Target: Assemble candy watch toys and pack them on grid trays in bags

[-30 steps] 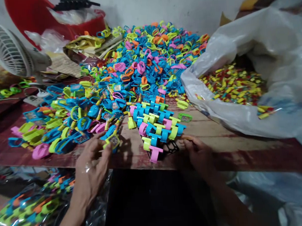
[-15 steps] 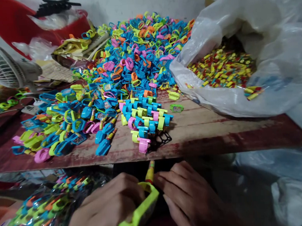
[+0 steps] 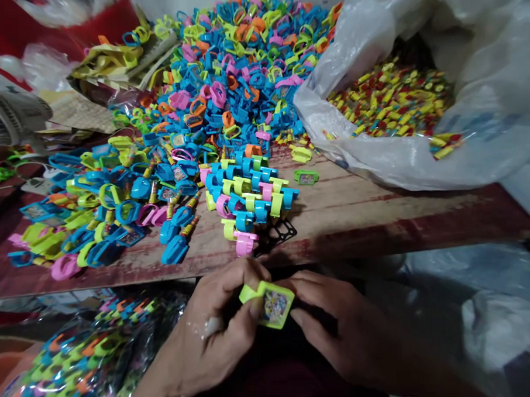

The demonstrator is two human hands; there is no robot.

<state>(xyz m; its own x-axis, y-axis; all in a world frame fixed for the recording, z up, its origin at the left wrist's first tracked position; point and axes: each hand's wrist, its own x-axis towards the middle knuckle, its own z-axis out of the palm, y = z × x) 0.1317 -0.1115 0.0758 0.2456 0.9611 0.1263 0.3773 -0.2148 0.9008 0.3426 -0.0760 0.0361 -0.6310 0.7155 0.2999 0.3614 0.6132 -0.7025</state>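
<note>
A yellow-green toy watch [image 3: 277, 304] with a small colourful picture on its face is held over the front edge of the table. My left hand [image 3: 222, 320] pinches it between thumb and bent fingers. At the watch's right end, the fingertips of my right hand [image 3: 335, 315] close around its edge. The rest of its strap and the candy tube seen in it before are hidden behind the fingers. Just beyond my hands, several toy watches in blue, yellow and pink hang in rows on a black plastic rack [image 3: 284, 231].
Loose toy watches [image 3: 111, 199] with candy tubes lie left on the table [image 3: 358, 218]; a big heap [image 3: 241, 65] stands behind. A white plastic bag [image 3: 327, 122] of candy tubes is at right. Below left sits a clear bag [image 3: 62, 371] of watches. A fan [image 3: 10, 113] stands far left.
The yellow-green toy watch has been raised and turned, so its picture face now shows. Its candy tube no longer shows. Both hands moved up with it, and the camera view shifted slightly.
</note>
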